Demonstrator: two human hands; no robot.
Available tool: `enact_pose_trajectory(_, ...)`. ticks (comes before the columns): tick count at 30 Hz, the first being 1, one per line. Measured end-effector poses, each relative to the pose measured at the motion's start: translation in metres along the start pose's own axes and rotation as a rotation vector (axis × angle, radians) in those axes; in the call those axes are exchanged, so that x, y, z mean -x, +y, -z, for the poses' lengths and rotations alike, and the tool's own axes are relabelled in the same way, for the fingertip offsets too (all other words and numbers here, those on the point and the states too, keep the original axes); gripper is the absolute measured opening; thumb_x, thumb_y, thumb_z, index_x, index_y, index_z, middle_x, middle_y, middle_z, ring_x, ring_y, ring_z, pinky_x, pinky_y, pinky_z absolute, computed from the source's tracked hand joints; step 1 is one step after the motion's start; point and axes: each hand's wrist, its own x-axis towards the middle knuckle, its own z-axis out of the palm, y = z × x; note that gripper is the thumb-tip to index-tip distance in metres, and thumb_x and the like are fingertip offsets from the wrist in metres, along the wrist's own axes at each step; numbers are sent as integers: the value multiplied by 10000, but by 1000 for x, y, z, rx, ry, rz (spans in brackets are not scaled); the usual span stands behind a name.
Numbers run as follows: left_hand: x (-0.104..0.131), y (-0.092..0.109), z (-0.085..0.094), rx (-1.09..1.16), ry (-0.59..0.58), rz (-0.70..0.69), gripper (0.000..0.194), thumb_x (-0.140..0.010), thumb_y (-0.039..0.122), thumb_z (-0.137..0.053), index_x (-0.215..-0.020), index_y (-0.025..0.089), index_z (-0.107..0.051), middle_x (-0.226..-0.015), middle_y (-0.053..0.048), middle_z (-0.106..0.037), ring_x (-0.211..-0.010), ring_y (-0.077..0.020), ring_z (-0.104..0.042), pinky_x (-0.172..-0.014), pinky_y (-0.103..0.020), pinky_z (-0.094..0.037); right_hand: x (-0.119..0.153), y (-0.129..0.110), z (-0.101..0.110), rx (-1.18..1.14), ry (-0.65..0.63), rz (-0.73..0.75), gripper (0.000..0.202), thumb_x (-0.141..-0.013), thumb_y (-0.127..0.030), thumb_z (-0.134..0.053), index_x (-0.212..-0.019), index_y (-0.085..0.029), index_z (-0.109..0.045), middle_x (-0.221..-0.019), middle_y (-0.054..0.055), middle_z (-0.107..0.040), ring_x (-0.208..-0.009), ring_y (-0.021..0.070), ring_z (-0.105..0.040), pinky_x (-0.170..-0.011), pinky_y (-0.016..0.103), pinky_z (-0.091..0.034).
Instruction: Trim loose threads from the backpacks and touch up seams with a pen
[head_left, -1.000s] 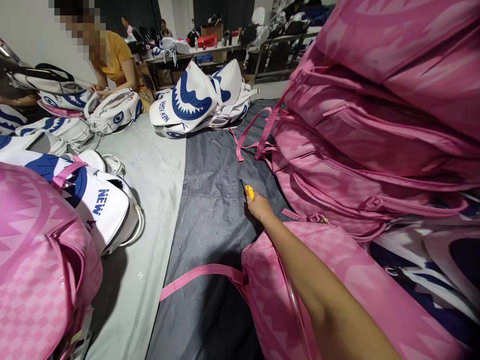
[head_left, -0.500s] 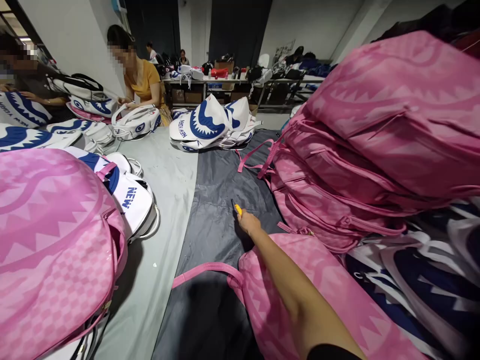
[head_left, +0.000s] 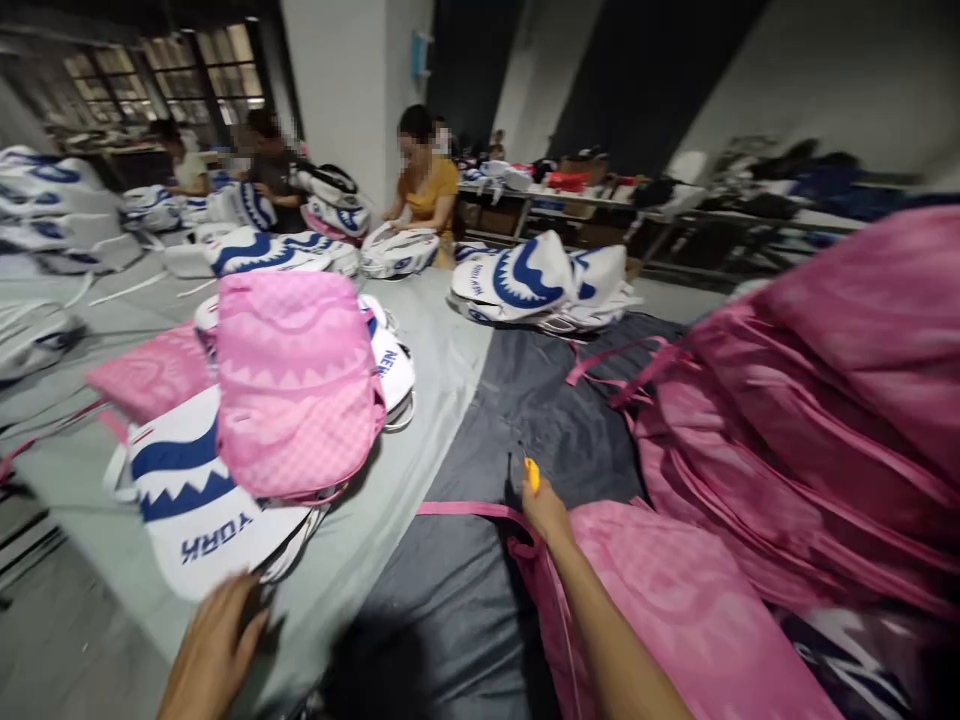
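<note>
In the head view, my right hand (head_left: 546,510) is closed around a small tool with a yellow handle (head_left: 532,474); its thin dark tip is blurred. That hand is above the dark cloth, beside a pink backpack (head_left: 660,570) that lies under my forearm. My left hand (head_left: 225,630) is low on the left, thumb apart from the fingers, at the lower edge of a white backpack (head_left: 176,545) with blue teeth and "YORK" lettering. Whether the fingertips touch it I cannot tell. Another pink backpack (head_left: 296,390) rests on top of the white one.
A tall pile of pink backpacks (head_left: 810,430) rises on the right. White backpacks (head_left: 525,280) stand at the table's far side. A person in a yellow top (head_left: 431,185) handles a white bag across the table. The pale table cover (head_left: 435,390) meets dark cloth (head_left: 480,400).
The view has swung left. My left hand has come into view by the white backpack. The pink backpack on the left now appears farther off. My right hand still holds the yellow-handled tool.
</note>
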Motion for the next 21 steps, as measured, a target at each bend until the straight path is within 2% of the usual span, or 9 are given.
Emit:
enact_pose_trajectory(2, -18, 2, -17, -86, -23, -70, 494, -878, 301, -626, -1370, 255, -610, -1502, -175, -510, -1395, -394, -475, -1079, -551, -482, 52, 14, -20, -129, -57, 72, 607, -990, -524, -217, -1350, -130, -505, -959, 121, -738, -811, 239, -743, -665, 323, -557)
enact_pose_trajectory(4, -55, 6, -34, -157, -120, -184, 674, -827, 235, -656, -1485, 213, -509, -1611, -202, -351, -1492, -419, -331, -1172, -584, -365, 108, 39, -43, -484, -124, 81, 718, -860, -704, -365, -1297, -160, -532, -775, 64, -698, -634, 253, -700, -531, 341, -532)
enact_pose_trajectory(7, -117, 10, -56, -178, -272, -274, 856, -752, 149, -704, -1551, 207, -404, -1649, -203, -254, -1532, -401, -238, -1219, -586, -264, 192, 85, -78, -680, -163, -19, 770, -681, -773, -542, -1191, -198, -581, -669, 36, -654, -562, 275, -661, -482, 382, -510)
enact_pose_trajectory(10, -154, 0, -69, -141, -301, -306, 871, -751, 153, -705, -1558, 123, -378, -1643, -242, -222, -1536, -415, -211, -1225, -568, -234, 266, 124, -114, -742, -159, -118, 709, -650, -783, -584, -1088, -225, -598, -677, 48, -669, -592, 293, -668, -500, 408, -514)
enact_pose_trajectory(13, -169, -17, -67, -43, -283, -328, 734, -784, 107, -621, -1500, 71, -463, -1609, -242, -318, -1515, -402, -284, -1204, -509, -285, 326, 143, -152, -766, -97, -188, 630, -699, -773, -557, -1051, -253, -610, -658, 36, -659, -576, 297, -660, -490, 424, -504)
enact_pose_trajectory(15, -178, -22, -55, 10, -282, -273, 597, -795, 68, -543, -1390, 69, -588, -1487, -237, -516, -1416, -375, -465, -1110, -457, -403, 359, 140, -176, -774, -60, -197, 564, -739, -748, -541, -1040, -279, -627, -643, 19, -642, -545, 283, -643, -486, 424, -503)
enact_pose_trajectory(17, -195, -16, -31, 12, -281, -199, 512, -809, 75, -491, -1292, 80, -659, -1264, -231, -684, -1205, -361, -642, -936, -427, -498, 381, 127, -196, -807, -91, -186, 545, -736, -749, -558, -1010, -286, -642, -627, 11, -633, -524, 267, -630, -483, 411, -502)
enact_pose_trajectory(19, -215, -1, 9, -2, -204, -159, 458, -836, 124, -465, -1235, 113, -689, -1081, -200, -746, -1023, -353, -703, -811, -408, -507, 390, 106, -209, -871, -167, -165, 589, -692, -776, -599, -998, -276, -656, -624, 10, -640, -525, 259, -638, -484, 394, -504)
enact_pose_trajectory(21, -231, 19, 64, 68, -24, -176, 383, -836, 170, -486, -1132, 166, -728, -966, -136, -760, -942, -320, -703, -776, -368, -490, 387, 84, -213, -928, -208, -147, 647, -645, -799, -628, -1010, -267, -671, -631, 11, -653, -522, 254, -644, -474, 376, -501)
